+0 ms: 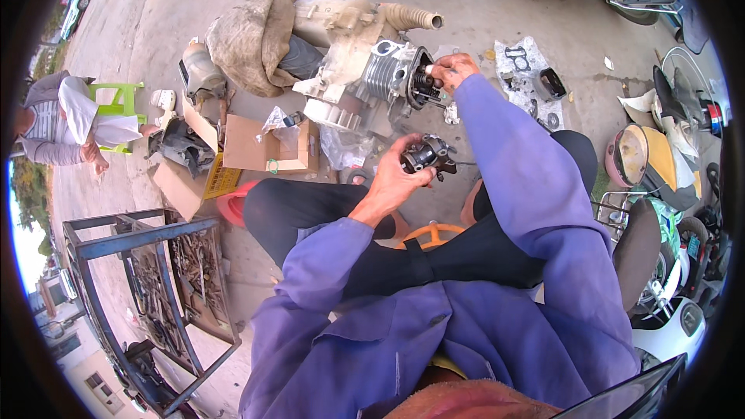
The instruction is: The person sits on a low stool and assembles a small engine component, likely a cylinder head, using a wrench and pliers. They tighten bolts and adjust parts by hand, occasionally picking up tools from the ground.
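Observation:
A small engine with a finned metal cylinder [386, 76] lies on the ground ahead of me, its open dark end facing right. At that open end is my right hand [454, 71], thumb and fingers pinched together; what they grip, if anything, is too small to make out. Nearer to me, my left hand [388, 182] is closed around a carburetor-like metal part [429, 155], dark with shiny areas. The part is held above the ground between my knees, apart from the engine. A ribbed hose [411, 17] sticks out behind the cylinder.
A brown cloth [260, 43] covers the engine's left side. Left of it stands an open cardboard box [268, 146]. Gaskets [518, 57] lie on a sheet at right. A metal rack [140, 237] holds tools, and another person [66, 116] sits at far left. Motorbikes line the right.

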Demonstrator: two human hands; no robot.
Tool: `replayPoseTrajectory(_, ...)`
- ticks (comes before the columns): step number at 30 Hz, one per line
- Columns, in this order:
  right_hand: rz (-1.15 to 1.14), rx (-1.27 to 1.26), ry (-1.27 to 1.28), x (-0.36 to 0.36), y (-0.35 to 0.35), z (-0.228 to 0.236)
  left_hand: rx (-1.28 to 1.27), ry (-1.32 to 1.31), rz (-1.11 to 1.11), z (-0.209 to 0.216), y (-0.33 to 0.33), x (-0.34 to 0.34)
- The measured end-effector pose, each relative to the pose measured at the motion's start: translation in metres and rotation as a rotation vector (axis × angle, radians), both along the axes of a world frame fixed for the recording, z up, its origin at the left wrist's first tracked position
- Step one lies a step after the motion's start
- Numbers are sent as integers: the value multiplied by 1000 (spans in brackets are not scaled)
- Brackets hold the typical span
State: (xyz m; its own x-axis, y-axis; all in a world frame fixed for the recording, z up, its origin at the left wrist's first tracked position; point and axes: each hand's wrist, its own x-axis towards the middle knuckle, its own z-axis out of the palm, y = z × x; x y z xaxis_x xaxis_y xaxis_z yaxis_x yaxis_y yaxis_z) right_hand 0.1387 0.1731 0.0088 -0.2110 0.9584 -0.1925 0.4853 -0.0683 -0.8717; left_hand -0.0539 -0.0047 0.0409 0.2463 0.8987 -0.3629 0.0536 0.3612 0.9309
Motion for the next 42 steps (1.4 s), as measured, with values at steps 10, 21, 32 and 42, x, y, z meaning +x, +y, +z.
replayPoseTrajectory(10, -363, -671, 446, -7, 2, 11, 54, 31, 5, -4, 0, -4)
replayPoseTrajectory(21, -280, -366, 363, -8, -1, -8, 29, -15, 9, -4, -5, -9)
replayPoseTrajectory(32, -250, -304, 155, -4, 10, -23, -21, -39, 6, -4, 1, -6)
replayPoseTrajectory(42, -72, 61, -166, -1, -1, -17, -16, -19, 16, -1, 0, -3)
